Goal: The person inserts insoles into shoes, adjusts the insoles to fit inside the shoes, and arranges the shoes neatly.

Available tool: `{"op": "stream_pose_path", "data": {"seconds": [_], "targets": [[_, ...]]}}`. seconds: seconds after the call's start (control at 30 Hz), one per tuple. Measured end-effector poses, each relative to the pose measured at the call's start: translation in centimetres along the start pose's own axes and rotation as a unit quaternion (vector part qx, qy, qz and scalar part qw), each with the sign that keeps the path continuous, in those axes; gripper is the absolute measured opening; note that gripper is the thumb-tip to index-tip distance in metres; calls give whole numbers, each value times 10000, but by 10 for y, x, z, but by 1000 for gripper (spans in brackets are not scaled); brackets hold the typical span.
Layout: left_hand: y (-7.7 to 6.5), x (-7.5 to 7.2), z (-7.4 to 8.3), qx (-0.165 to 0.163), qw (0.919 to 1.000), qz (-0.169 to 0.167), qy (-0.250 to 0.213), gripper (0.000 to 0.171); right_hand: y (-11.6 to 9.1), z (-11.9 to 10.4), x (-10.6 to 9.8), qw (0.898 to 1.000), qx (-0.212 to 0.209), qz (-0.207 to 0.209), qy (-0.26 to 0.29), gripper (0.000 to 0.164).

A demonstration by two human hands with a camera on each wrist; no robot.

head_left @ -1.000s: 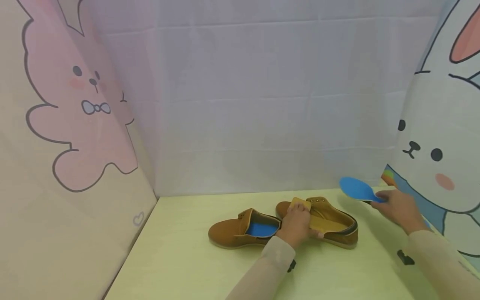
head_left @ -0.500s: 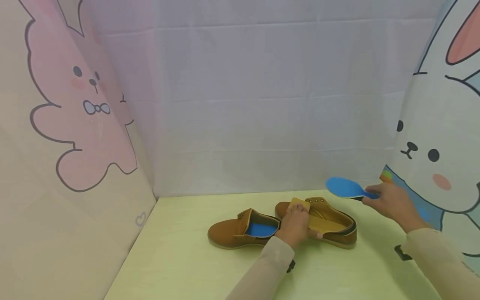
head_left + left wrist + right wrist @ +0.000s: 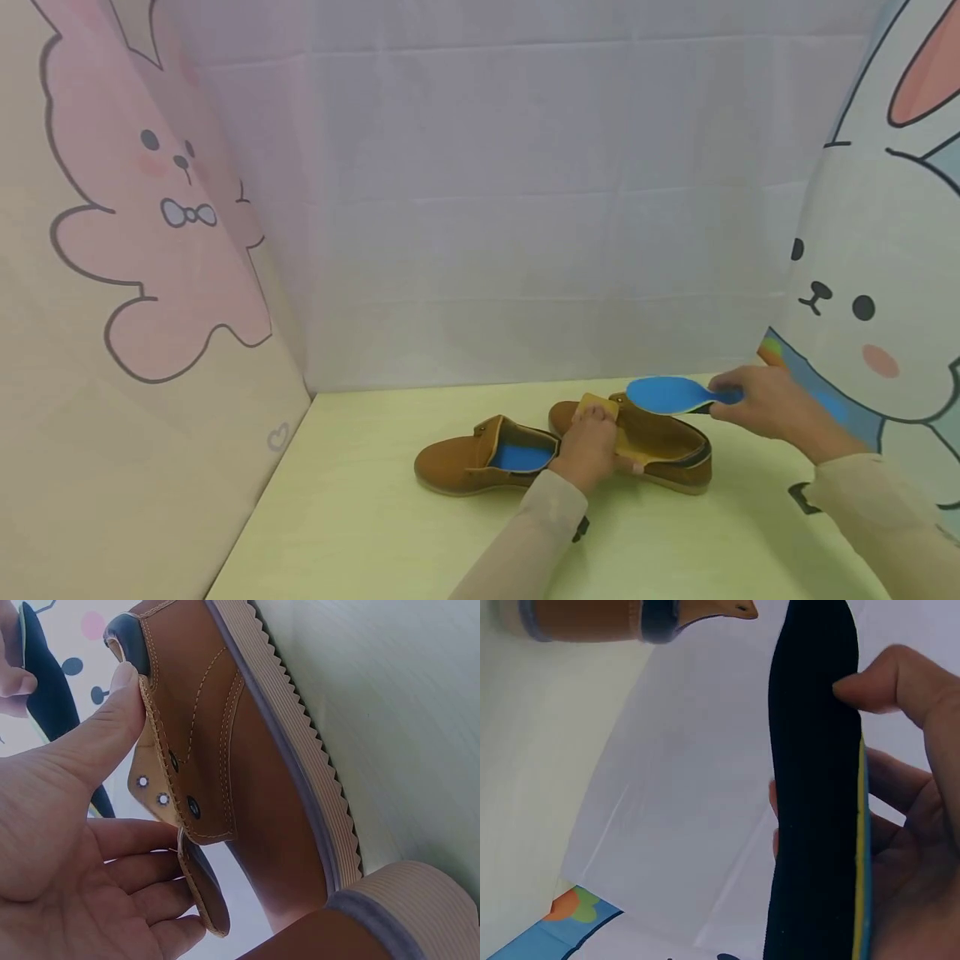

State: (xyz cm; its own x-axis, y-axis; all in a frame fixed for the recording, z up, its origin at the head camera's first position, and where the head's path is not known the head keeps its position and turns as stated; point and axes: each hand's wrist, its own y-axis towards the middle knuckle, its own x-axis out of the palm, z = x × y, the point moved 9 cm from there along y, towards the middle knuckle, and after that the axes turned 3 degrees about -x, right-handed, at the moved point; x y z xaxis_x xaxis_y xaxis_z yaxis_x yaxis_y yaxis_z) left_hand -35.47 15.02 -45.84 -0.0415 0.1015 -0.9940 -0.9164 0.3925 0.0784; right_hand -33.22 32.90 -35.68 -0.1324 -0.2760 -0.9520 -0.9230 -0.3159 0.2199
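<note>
Two brown lace-less shoes lie on the table. My left hand (image 3: 588, 450) holds the right-hand shoe (image 3: 686, 477), thumb on its opening edge and fingers holding back the tongue (image 3: 208, 896). A loose insole (image 3: 663, 394), blue on top and dark underneath, is held at its heel end by my right hand (image 3: 765, 404). In the right wrist view the thumb presses the insole's dark underside (image 3: 814, 765), with fingers on the other face. The insole's front end hangs above that shoe's opening and hides part of it. The left-hand shoe (image 3: 450, 467) has a blue insole (image 3: 521, 457) inside.
The pale yellow table (image 3: 360, 517) runs back to a white cloth wall (image 3: 480, 208). Cloth panels with a pink rabbit (image 3: 202, 275) and a white rabbit (image 3: 862, 250) stand at the left and right sides.
My right hand has moved left with the insole, bringing its front end from right of the shoe to over its opening. My left hand keeps its hold on the shoe.
</note>
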Motion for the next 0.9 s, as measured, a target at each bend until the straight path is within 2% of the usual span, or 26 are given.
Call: {"op": "stream_pose_path", "data": {"seconds": [0.07,0.33,0.57,0.8,0.9], "targets": [[0,0,0,14,10000,-2,-40,63,0,-4,3,9999,-106,-134,28,36],[4,3,-4,-80,9999,-82,-119,71,2,-18,18,9955,-523,-723,312,33],[6,4,-4,-163,9993,-146,-300,57,5,-28,26,9943,-591,-884,92,35],[7,5,-6,-331,9987,-182,-351,82,12,-36,37,9927,-719,-953,-151,31],[7,5,-6,-335,9986,-214,-359,85,14,-35,43,9923,-692,-1030,-68,28]]}}
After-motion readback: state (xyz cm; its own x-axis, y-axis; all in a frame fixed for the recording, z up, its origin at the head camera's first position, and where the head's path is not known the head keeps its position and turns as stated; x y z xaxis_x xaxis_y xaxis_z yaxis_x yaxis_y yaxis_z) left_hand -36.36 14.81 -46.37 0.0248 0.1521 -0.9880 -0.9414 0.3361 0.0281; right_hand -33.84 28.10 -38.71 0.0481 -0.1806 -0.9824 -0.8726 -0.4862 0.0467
